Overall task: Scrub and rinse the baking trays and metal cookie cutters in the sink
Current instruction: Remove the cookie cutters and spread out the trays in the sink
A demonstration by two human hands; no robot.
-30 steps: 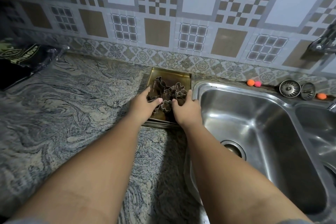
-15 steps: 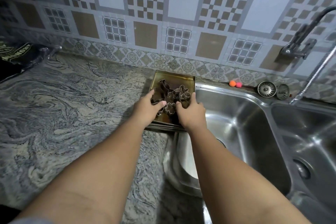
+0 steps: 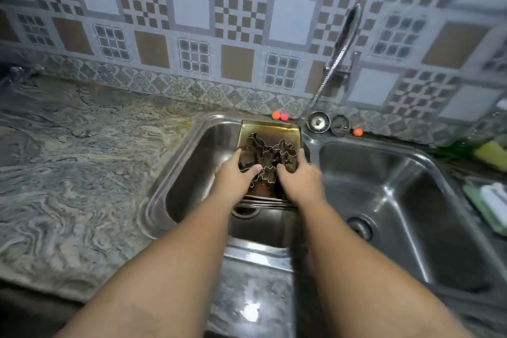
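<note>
A stack of gold-coloured baking trays (image 3: pixel 270 128) hangs over the left sink basin (image 3: pixel 192 173), held level between both hands. Several metal cookie cutters (image 3: pixel 274 153) lie in a heap on the top tray. My left hand (image 3: pixel 237 175) grips the stack's near left edge, thumb over the rim among the cutters. My right hand (image 3: pixel 299 178) grips the near right edge the same way. The lower trays show only as thin edges under my wrists.
The right basin (image 3: pixel 397 214) lies beside the left, each with a drain. A tap with a hose (image 3: pixel 343 46) stands at the wall. Two strainers (image 3: pixel 318 121), small orange balls (image 3: pixel 275 115), a yellow-green sponge (image 3: pixel 491 153) and the granite counter (image 3: pixel 68 159) surround the sink.
Both hands have lifted the trays with the cutters off the counter and carried them right, over the left basin. The grip is unchanged.
</note>
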